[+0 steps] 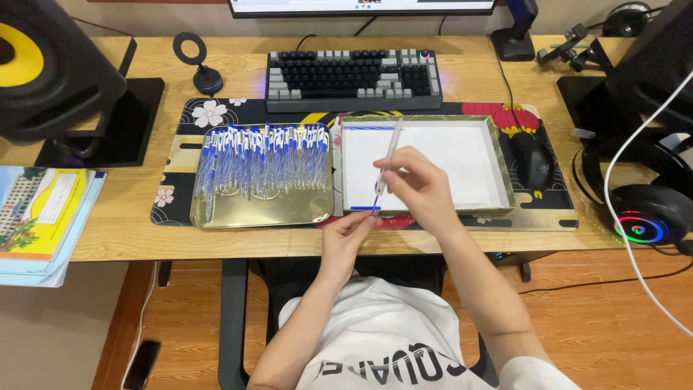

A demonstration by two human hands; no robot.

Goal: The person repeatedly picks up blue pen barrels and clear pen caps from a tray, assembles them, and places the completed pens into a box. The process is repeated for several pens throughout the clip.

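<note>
I see my right hand (419,184) raised over the near edge of the white tray (498,155); its fingers are closed around a clear pen (388,155), which stands tilted, with its top end toward 12 o'clock and its blue tip toward 6 o'clock; my left hand (345,238) is just below, at 7 o'clock from the right one, and its fingertips (369,220) pinch at the blue tip of the same pen; whether they hold a small part there I cannot tell, it is too small to see.

The white tray lies on the patterned desk mat (180,155), at the middle of the table (144,235); inside it, a blue cap piece (365,208) lies at the near left corner, and a thin blue line of something rests along the far left edge, too small for me to say what it is; at 9 o'clock from this tray, just beside it, there is a golden metal tray (267,209) full of many clear pens with blue caps (263,155), laid in a row.

At 12 o'clock from both trays stands a dark keyboard (354,76); a black mouse (535,162) rests at 3 o'clock from the white tray; a headset with coloured lights (646,213) is at the far right edge; a stack of books (43,213) lies at the left end.
</note>
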